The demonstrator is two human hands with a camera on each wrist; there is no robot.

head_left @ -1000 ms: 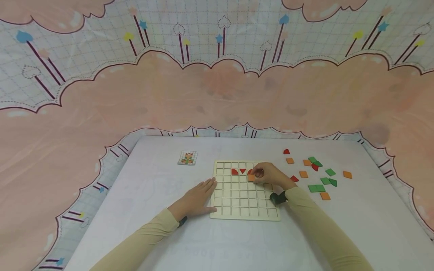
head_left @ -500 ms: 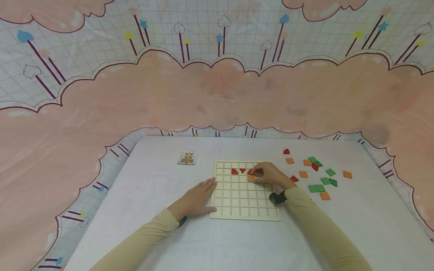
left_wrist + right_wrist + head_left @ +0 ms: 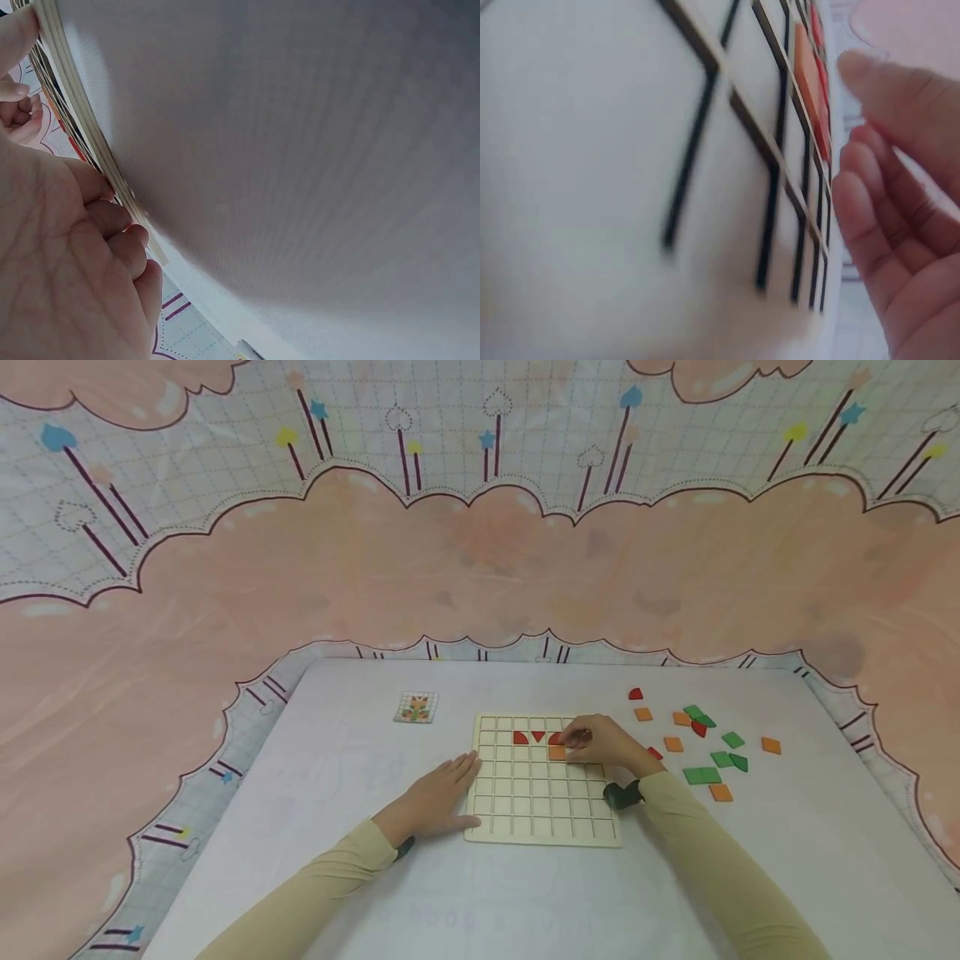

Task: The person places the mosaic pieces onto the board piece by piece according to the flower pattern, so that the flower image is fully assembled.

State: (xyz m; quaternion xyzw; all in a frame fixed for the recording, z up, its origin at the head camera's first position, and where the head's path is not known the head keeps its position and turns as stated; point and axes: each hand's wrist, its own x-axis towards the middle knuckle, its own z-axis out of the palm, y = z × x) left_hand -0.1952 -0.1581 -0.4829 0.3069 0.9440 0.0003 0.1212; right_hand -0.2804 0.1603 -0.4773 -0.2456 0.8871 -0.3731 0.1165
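Observation:
A pale square grid board (image 3: 504, 812) lies on the table. My left hand (image 3: 435, 797) rests flat along its left edge, fingers extended and thumb over the lower left part; in the left wrist view the fingertips touch the board's edge (image 3: 101, 142). Near the top of the grid sit a red quarter-round piece (image 3: 521, 738), a small red triangle (image 3: 537, 737) and another red piece (image 3: 554, 739), partly covered by fingers. Below that one lies an orange square (image 3: 557, 752) in a cell. My right hand (image 3: 606, 745) hovers just right of it, fingers loosely bent around nothing.
Right of the board lie scattered loose pieces: several orange squares (image 3: 673, 744), green pieces (image 3: 701, 775) and red quarter-rounds (image 3: 636, 694). A small pattern card (image 3: 416, 707) lies beyond the board's upper left. A patterned cloth (image 3: 480, 568) rises behind the white table (image 3: 360, 760).
My right hand has let go of the orange square and drawn slightly right, leaving the square in its cell. My left hand has stayed against the board.

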